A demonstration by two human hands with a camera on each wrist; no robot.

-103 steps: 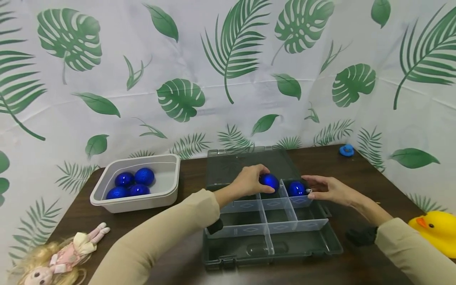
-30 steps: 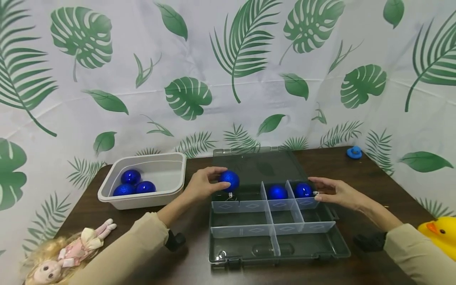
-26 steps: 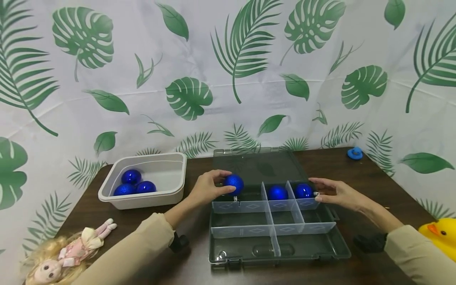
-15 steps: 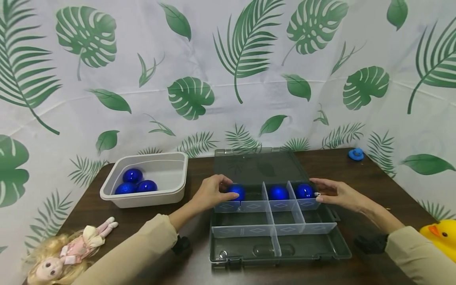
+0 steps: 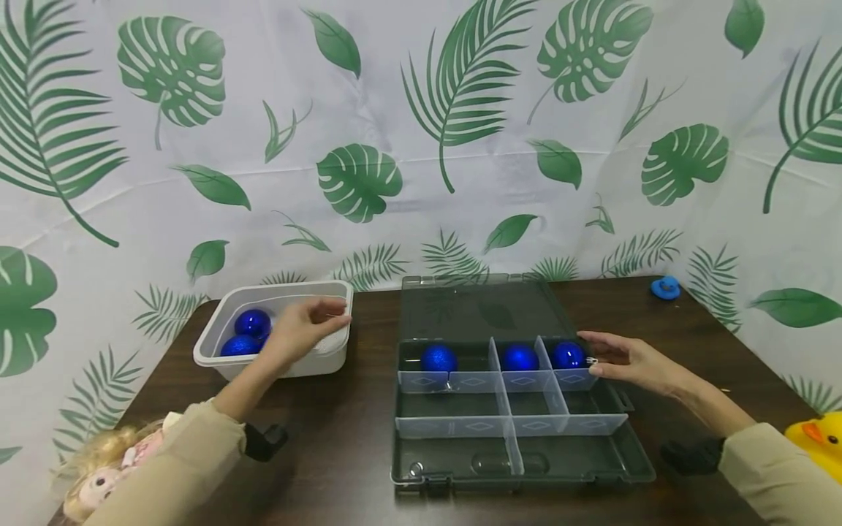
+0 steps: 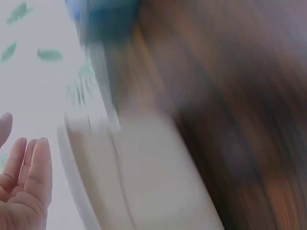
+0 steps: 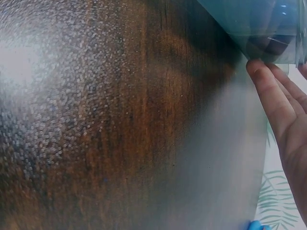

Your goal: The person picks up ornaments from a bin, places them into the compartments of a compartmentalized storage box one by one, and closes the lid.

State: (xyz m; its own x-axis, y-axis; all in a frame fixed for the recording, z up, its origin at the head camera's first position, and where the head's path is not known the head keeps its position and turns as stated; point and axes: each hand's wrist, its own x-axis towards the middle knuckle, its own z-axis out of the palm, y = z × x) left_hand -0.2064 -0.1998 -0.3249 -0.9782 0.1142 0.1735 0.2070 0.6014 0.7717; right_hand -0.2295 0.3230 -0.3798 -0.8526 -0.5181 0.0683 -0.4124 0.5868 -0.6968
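My left hand [image 5: 299,332] is over the right part of a white plastic tub [image 5: 338,351] and holds nothing. Two blue Christmas baubles, a shiny one [image 5: 253,324] and a textured one [image 5: 241,345], show in the tub; a third is mostly hidden behind the hand. A smoky, clear divider box [image 5: 447,456] lies with its lid back. Along its rear row sit a glittery bauble [image 5: 438,359], a matte bauble [image 5: 520,358] and a shiny bauble [image 5: 569,356]. My right hand [image 5: 641,365] touches the box's right rear edge with fairly straight fingers [image 7: 271,93].
A blond doll [image 5: 108,475] lies at the left, partly behind the left sleeve. At the back right stands a small blue duck [image 5: 665,287], and a big yellow duck [image 5: 816,438] is at the right edge. Leaf-patterned cloth hangs behind the table. The left wrist view is blurred.
My left hand has set the glittery bauble into the box's left rear compartment, let go, and moved left over the tub. The right hand has stayed at the box's edge.
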